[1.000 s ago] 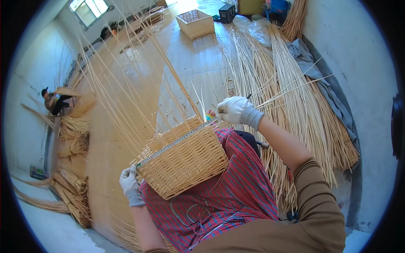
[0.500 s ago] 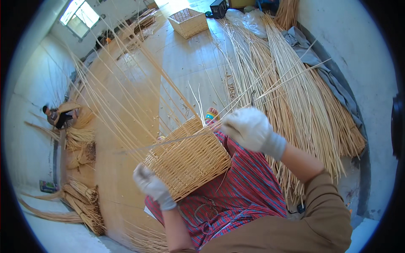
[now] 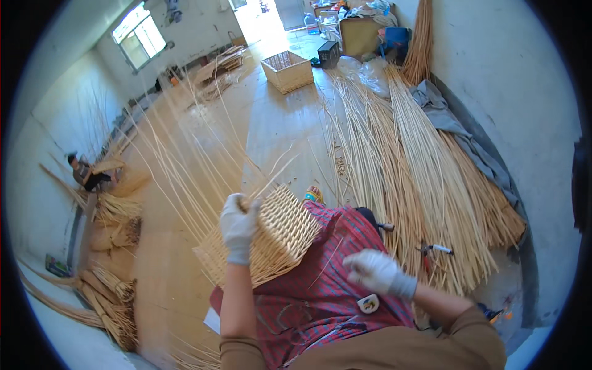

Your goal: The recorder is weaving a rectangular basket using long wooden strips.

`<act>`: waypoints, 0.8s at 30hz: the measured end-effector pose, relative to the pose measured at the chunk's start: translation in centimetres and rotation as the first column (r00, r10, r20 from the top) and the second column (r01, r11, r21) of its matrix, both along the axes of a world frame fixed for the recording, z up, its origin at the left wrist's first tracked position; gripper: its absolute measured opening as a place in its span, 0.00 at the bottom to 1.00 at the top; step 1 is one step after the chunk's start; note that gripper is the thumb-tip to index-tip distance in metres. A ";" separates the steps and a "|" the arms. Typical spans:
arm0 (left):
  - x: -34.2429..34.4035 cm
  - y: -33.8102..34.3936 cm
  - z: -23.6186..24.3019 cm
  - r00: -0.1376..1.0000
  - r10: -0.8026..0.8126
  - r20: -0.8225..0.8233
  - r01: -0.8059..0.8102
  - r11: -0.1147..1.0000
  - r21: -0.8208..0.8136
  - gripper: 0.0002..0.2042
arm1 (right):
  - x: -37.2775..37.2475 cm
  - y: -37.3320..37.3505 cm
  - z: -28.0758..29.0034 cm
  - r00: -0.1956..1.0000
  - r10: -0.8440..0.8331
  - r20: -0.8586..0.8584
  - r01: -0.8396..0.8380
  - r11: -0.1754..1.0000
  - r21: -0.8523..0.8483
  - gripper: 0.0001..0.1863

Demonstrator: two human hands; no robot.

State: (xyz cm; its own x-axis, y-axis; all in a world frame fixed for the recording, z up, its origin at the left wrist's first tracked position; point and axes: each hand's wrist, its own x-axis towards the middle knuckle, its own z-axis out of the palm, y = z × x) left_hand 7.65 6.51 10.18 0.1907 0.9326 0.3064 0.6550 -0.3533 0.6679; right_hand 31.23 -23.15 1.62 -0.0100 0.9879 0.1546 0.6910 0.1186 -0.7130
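Observation:
A half-woven wicker basket (image 3: 280,231) leans tilted on my lap, with long loose stakes rising from its far and left sides. My left hand (image 3: 239,223), in a white glove, is closed at its upper edge, gripping the basket among the stakes. Over the lap to the right, apart from the basket, hangs my gloved right hand (image 3: 373,271). Its fingers are curled, and I cannot make out anything in them. Below that hand, a small white rounded object (image 3: 368,303) rests on the red striped apron (image 3: 333,308). One thin wicker strand lies between basket and right hand.
Long bundles of wicker rods (image 3: 425,185) cover the floor on the right, with a white-handled tool (image 3: 438,248) on them. A finished-looking basket (image 3: 288,73) stands far ahead. Another person (image 3: 89,172) sits at far left, near more bundles (image 3: 117,302).
My right hand has drawn back from the basket's far corner down to the lap. My left hand has moved up and right along the basket, which has turned and tilted.

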 end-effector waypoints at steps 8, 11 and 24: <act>-11.3 -8.1 3.1 0.448 -0.019 0.894 -0.104 0.992 0.074 0.31 | -0.1 13.4 6.9 0.857 -0.129 -0.499 0.251 0.950 0.185 0.37; -12.2 -8.6 3.1 0.352 -0.215 0.911 0.121 0.975 0.184 0.31 | -0.4 12.5 7.2 0.848 0.086 -0.522 -0.003 0.987 0.158 0.37; -11.2 -10.5 -13.5 0.887 0.082 0.455 -0.189 0.962 0.196 0.37 | -6.7 10.3 1.2 0.951 -0.260 -0.169 0.310 0.819 0.483 0.40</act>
